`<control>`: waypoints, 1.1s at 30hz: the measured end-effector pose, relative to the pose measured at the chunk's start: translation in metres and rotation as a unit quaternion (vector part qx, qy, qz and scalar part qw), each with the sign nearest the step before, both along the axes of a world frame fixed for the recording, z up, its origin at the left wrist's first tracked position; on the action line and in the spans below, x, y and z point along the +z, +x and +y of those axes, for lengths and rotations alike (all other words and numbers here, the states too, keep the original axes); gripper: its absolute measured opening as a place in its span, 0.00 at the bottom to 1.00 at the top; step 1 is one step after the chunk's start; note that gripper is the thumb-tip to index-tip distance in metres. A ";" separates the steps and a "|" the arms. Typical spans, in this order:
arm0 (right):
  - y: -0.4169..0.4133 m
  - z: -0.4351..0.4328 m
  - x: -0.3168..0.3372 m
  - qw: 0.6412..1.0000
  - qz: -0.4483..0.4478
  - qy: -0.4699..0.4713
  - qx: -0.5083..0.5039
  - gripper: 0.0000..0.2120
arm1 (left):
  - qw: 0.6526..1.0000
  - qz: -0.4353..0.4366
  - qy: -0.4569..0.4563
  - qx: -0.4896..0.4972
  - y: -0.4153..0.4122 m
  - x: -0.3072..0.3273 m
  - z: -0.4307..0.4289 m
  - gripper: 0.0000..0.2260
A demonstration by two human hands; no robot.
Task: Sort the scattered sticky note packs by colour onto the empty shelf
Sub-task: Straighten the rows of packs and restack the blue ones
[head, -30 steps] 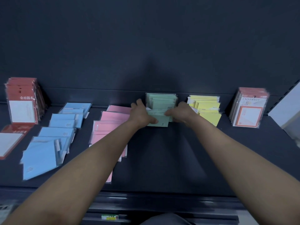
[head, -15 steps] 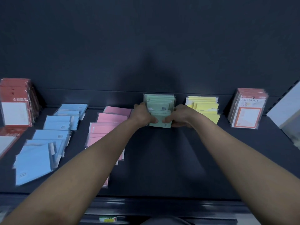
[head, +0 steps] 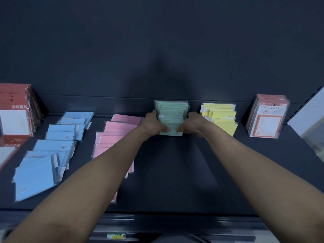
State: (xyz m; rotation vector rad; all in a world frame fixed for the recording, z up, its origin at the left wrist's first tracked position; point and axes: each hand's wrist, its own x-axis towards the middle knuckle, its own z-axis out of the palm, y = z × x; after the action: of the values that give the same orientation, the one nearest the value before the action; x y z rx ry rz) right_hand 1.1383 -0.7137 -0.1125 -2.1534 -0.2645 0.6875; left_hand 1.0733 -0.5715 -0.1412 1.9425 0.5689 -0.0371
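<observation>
Dark shelf (head: 175, 172) at the back panel: the pale green sticky note packs (head: 172, 113), clear-wrapped and stacked slightly askew, sit squeezed between my two hands. My left hand (head: 154, 124) and right hand (head: 192, 124) grip the stack's sides, thumbs curled over the front pack. Pink packs (head: 119, 132) lie just left of my left fingers, yellow packs (head: 222, 120) just right of my right fingers. Blue packs (head: 52, 155) sprawl farther left.

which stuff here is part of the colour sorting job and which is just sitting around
Job: green packs, gripped by left hand and right hand; blue packs; pink packs; yellow packs; shelf.
Lying about: red pads at far left; UNIVERSITY pads at far right; label on the shelf's front edge.
</observation>
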 end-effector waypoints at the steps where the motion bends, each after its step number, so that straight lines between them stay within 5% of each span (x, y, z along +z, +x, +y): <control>1: 0.000 0.000 -0.001 1.000 -0.001 0.004 -0.002 0.15 | 1.000 0.002 -0.007 -0.002 0.000 0.000 0.001 0.34; 7: -0.007 -0.002 0.006 0.989 -0.090 -0.111 0.028 0.12 | 0.999 0.016 0.027 -0.017 -0.001 -0.003 0.003 0.45; 12: -0.014 -0.003 0.015 0.965 -0.182 -0.188 0.033 0.11 | 0.997 0.014 0.077 -0.009 -0.007 0.003 0.008 0.34; 20: -0.020 -0.001 0.012 0.958 -0.190 -0.216 -0.001 0.17 | 0.996 -0.019 0.089 -0.008 -0.017 0.008 0.008 0.36; 29: -0.019 0.007 -0.008 0.980 -0.112 -0.160 -0.045 0.14 | 0.996 -0.041 0.075 0.010 -0.017 0.007 0.004 0.21; 33: -0.024 0.005 -0.009 0.975 -0.121 -0.186 -0.034 0.16 | 0.995 -0.047 0.080 -0.022 -0.018 0.006 -0.001 0.30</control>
State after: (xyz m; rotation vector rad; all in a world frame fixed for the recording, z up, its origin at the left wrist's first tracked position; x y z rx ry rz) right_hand 1.1147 -0.7087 -0.1216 -2.5967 -0.2020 0.4599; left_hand 1.0554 -0.5722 -0.1349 2.1009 0.4781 0.0744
